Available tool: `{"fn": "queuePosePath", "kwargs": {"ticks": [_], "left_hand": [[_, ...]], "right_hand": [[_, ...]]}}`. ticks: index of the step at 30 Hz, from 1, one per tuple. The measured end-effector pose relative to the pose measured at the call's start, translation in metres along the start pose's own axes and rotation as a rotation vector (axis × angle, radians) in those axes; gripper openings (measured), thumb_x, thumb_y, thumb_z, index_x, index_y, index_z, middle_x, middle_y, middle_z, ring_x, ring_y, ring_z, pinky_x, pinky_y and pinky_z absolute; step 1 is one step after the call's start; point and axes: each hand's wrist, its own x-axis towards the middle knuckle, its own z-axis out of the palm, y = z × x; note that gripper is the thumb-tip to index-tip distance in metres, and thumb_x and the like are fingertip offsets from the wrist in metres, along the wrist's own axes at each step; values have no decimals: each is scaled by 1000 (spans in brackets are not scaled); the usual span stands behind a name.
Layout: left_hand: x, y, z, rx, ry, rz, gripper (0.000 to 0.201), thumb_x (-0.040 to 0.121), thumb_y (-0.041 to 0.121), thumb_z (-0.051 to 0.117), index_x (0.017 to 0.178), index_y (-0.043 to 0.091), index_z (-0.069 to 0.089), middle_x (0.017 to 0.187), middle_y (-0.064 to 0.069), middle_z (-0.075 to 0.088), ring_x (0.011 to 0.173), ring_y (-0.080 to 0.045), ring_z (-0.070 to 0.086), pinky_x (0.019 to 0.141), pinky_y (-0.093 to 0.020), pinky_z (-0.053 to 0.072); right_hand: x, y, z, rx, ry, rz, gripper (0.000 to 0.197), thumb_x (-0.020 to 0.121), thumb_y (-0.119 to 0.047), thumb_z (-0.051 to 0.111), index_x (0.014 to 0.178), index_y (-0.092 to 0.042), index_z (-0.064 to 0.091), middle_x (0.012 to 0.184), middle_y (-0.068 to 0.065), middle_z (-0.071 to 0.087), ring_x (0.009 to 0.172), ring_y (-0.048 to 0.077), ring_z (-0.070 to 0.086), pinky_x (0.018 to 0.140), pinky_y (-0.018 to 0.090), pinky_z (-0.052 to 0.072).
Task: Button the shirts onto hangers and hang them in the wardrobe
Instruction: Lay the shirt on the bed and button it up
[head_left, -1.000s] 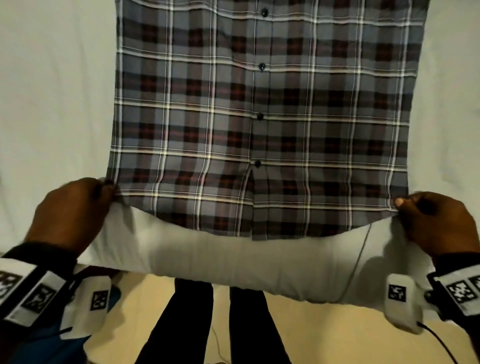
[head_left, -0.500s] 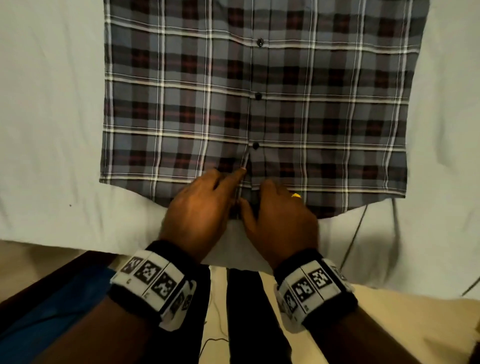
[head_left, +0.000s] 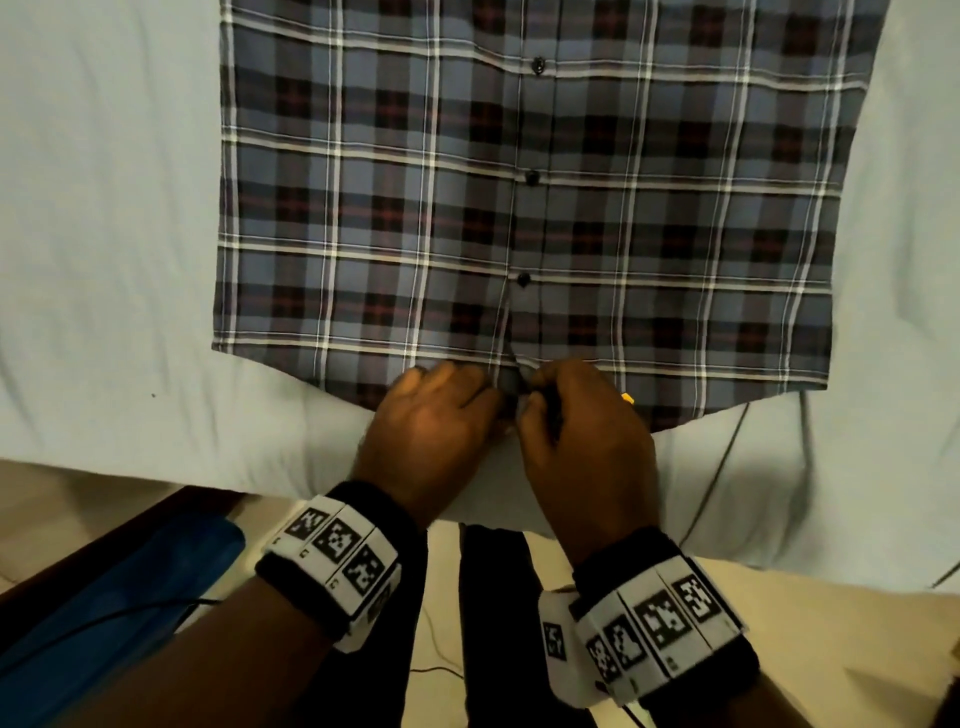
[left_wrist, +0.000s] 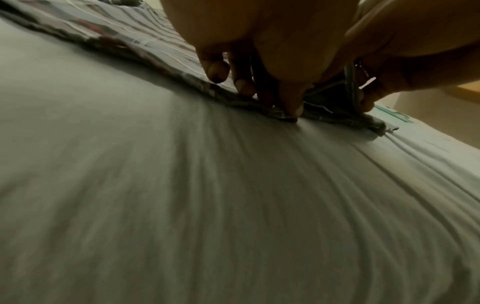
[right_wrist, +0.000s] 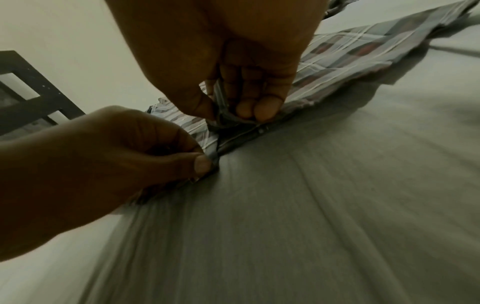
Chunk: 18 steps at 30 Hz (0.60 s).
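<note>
A grey, dark red and white plaid shirt (head_left: 363, 208) lies flat, front up, on a pale bed sheet (head_left: 104, 260). Three dark buttons (head_left: 523, 279) along its placket look fastened; below the lowest one the placket gapes. My left hand (head_left: 488, 397) pinches the left placket edge at the hem. My right hand (head_left: 537, 395) pinches the right edge, lifting it slightly. The right wrist view shows the right fingertips (right_wrist: 267, 109) curled under the raised fabric and the left thumb (right_wrist: 202, 164) pressing the hem. In the left wrist view, left fingertips (left_wrist: 291, 107) press the hem (left_wrist: 145, 51). No hanger is visible.
A thin cable (head_left: 727, 457) runs over the sheet just right of the hem. The bed edge is right in front of my legs (head_left: 493, 597). A blue object (head_left: 130, 597) sits low on the left. A dark frame (right_wrist: 31, 98) stands beyond the bed.
A second ago each hand pinched an outer hem corner. Both hands came together at the centre placket, and their fingers have now curled onto its two edges.
</note>
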Motion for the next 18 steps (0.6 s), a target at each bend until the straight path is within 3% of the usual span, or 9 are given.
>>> {"fn": "queuePosePath", "kwargs": {"ticks": [4,8,10,12,14,16,18], "left_hand": [[-3,4,6,-40,-31,24,30,92,29,48,97,12,72,99,-9,69,90,-31,65,77,-42,50],[-3,-9,5,-167,-38,78,26,93,24,54,98,9,75,99,-12,70,91,-33,66,80,-44,53],[-6,-15,-4,-235,-17,92,24,95,19,56,104,8,76,102,-12,70,93,-31,67,81,-43,56],[-5,-15,-16,-241,57,17,27,97,18,56,116,7,72,111,-14,67,101,-30,65,85,-42,56],[6,-10,-26,-189,80,-72,43,96,26,59,137,11,61,135,-15,58,127,-33,54,103,-48,47],[19,-5,-24,-47,-33,-123,65,94,43,58,154,25,41,162,-10,32,150,-35,25,116,-56,27],[27,-2,-13,95,-141,-165,79,90,57,54,160,36,23,170,-7,5,155,-38,5,119,-66,15]], "right_hand": [[-5,6,10,-52,-67,-46,24,94,-25,46,100,-13,66,91,3,65,77,22,62,67,36,54],[-11,20,21,-93,-152,-110,32,95,-25,44,109,-10,69,99,6,67,85,23,63,74,32,52],[-16,22,18,-113,-222,-134,38,97,-28,44,117,-9,69,104,6,66,86,22,64,75,32,54],[-20,22,14,-130,-318,-144,43,97,-30,41,124,-10,67,109,6,64,85,23,64,73,34,57],[-18,21,8,-144,-400,-152,45,95,-31,39,127,-12,65,115,6,61,84,26,65,70,39,58],[-12,21,1,-226,-458,-185,41,94,-29,41,124,-15,65,117,6,59,80,27,65,66,40,58],[-11,17,-1,-323,-556,-191,40,96,-29,37,127,-19,61,121,5,58,77,28,64,65,40,56]]}}
